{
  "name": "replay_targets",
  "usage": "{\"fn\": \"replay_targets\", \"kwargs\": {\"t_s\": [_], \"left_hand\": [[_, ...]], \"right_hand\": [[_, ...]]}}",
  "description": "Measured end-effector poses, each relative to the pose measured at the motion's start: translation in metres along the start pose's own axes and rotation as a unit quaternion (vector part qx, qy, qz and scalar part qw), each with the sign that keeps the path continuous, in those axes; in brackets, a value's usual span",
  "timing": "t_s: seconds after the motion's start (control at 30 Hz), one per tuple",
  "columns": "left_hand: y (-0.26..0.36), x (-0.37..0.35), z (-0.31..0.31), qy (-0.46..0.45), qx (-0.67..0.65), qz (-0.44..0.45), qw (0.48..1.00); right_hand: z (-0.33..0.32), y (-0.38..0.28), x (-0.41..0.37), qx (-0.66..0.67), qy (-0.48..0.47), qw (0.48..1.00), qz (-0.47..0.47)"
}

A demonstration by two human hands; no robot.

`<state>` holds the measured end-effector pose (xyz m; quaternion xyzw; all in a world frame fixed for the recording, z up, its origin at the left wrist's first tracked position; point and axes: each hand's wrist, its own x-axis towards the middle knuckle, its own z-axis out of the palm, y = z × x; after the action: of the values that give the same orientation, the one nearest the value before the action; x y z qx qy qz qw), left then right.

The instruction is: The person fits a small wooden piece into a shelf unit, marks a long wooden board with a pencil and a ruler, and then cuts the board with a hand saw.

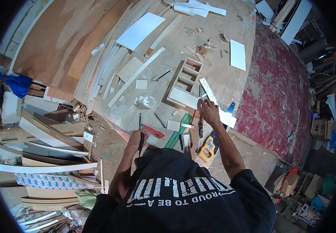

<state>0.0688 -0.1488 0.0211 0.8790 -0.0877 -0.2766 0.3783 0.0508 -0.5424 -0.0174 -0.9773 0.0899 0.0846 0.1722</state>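
Note:
My left hand (134, 141) is closed near the bench's front edge, with a flat red tool (153, 132) projecting from its fingers. A dark band or handle shows beside that wrist. Farther right, my right hand (209, 111) has its fingers bent together over a long white strip (184, 98), which shows on both sides of the hand. The strip's left end overlaps the near end of a wooden box with compartments (188, 74). Close to the right hand lie another white strip (208, 90) and a dark slim tool (201, 127).
A yellow-handled handsaw (206, 149) and a green strip (178, 131) lie near my body. Clear plastic (147, 102), a pencil-like stick (159, 120) and white panels (140, 31) sit on the workbench (214, 62). Stacked curved boards (51, 167) stand left; a worn red surface (276, 93) lies right.

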Motion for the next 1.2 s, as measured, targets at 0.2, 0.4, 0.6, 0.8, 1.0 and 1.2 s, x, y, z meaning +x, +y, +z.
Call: {"fn": "replay_targets", "kwargs": {"t_s": [0.2, 0.4, 0.6, 0.8, 1.0, 1.2], "left_hand": [[0.034, 0.041, 0.022, -0.079, 0.054, 0.093, 0.991], [0.082, 0.083, 0.048, -0.080, 0.166, 0.155, 0.971], [0.110, 0.112, 0.056, -0.099, 0.225, 0.111, 0.963], [0.102, 0.128, 0.068, -0.067, 0.270, 0.105, 0.955], [0.102, 0.133, 0.070, -0.074, 0.316, 0.092, 0.941], [0.087, 0.136, 0.077, -0.040, 0.324, 0.134, 0.936]], "right_hand": [[0.001, 0.000, 0.000, 0.002, 0.007, 1.000, 0.003], [-0.002, -0.001, -0.001, 0.009, 0.008, 1.000, 0.002], [0.001, 0.000, 0.000, 0.019, 0.024, 1.000, 0.002], [-0.001, 0.002, -0.002, 0.019, 0.037, 0.999, -0.007], [0.001, 0.004, 0.001, 0.011, 0.011, 1.000, 0.000], [-0.001, 0.003, 0.001, 0.012, -0.001, 1.000, 0.005]]}}
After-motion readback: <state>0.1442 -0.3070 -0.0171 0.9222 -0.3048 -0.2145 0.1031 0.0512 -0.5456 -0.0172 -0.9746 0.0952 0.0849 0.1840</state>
